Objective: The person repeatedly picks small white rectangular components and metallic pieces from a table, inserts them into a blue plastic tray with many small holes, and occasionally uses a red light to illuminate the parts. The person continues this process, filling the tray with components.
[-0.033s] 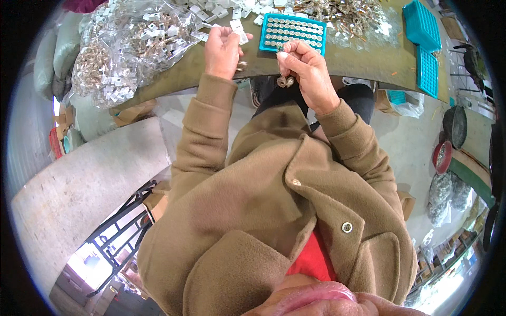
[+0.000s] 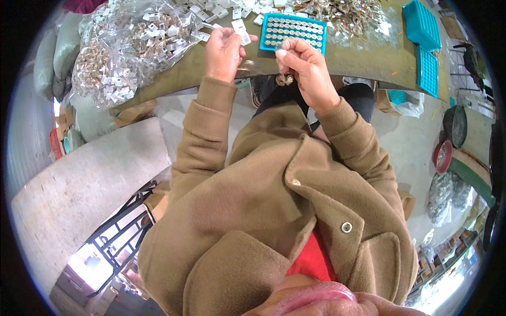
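Head view: olive table [image 2: 363, 66] runs across the top, grey floor [image 2: 392, 142] below, pale board [image 2: 95, 174] at left, dark metal frame [image 2: 122, 239] under it. Right side of room: black bowl [image 2: 455, 127], red bowl [image 2: 443, 158], clear bags [image 2: 440, 197] on the floor. Table is cluttered: bagged parts [image 2: 129, 50] heaped left, white pile [image 2: 208, 8] at far edge, brown pile [image 2: 363, 18] right of the blue tray [image 2: 268, 49]. Right hand [image 2: 304, 64] overlaps the tray's near edge, hiding some round pieces [image 2: 295, 30]. Its thumb and forefinger are pinched together on something small, with a brown coil [image 2: 285, 80] hanging just below. Left hand [image 2: 225, 55], left of the tray, has fingers nearly closed on a white tag [image 2: 243, 37]; blurred brown bit just below, can't tell if held. Counts: two hands, one tray in front, two side trays [image 2: 427, 72] at the table's right, two bowls; round pieces in several rows, partly covered, total can't tell; heaps too dense to count.
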`<state>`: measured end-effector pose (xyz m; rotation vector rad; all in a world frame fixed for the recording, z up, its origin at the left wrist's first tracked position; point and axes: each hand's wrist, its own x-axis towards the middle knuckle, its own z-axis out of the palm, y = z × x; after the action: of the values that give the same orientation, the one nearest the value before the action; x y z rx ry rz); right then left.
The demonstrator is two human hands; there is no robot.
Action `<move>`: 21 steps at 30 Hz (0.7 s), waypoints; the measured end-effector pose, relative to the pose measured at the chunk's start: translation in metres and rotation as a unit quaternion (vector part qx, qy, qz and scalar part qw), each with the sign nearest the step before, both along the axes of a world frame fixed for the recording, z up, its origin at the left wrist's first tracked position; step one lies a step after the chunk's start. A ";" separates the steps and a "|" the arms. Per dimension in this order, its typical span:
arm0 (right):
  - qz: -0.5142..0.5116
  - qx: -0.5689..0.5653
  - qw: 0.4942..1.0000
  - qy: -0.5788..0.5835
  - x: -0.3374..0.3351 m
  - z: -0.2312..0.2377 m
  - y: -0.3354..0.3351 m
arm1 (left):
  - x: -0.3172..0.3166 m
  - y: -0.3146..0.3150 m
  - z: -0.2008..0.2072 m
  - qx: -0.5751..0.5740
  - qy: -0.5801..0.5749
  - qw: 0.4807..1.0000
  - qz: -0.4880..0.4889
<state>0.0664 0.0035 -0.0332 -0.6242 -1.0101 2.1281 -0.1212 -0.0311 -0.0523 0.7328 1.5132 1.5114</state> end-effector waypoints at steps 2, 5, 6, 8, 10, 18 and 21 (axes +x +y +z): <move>0.014 -0.019 0.999 0.038 -0.002 0.004 0.000 | 0.016 -0.011 0.011 -0.005 -0.037 0.999 -0.004; 0.033 -0.043 0.996 0.072 -0.006 0.006 -0.004 | 0.037 -0.019 0.023 0.005 -0.104 0.994 -0.009; 0.011 -0.056 0.997 0.046 -0.007 0.005 -0.006 | 0.041 -0.021 0.027 0.006 -0.126 0.992 -0.009; -0.011 -0.054 0.998 0.036 -0.009 0.002 -0.009 | 0.045 -0.025 0.031 -0.005 -0.169 0.986 -0.001; -0.034 -0.055 0.998 0.014 -0.007 -0.002 -0.011 | 0.046 -0.028 0.032 0.000 -0.160 0.987 -0.023; -0.037 -0.127 0.985 0.109 -0.002 -0.009 -0.016 | 0.038 -0.034 0.018 0.021 -0.202 0.975 -0.086; -0.054 -0.133 0.988 0.050 -0.001 -0.006 -0.017 | 0.043 -0.036 0.016 0.033 -0.212 0.973 -0.086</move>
<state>0.0653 -0.0136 -0.0393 -0.6749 -0.6291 2.1916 -0.0782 -0.0670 -0.0360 0.5204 1.0574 1.4793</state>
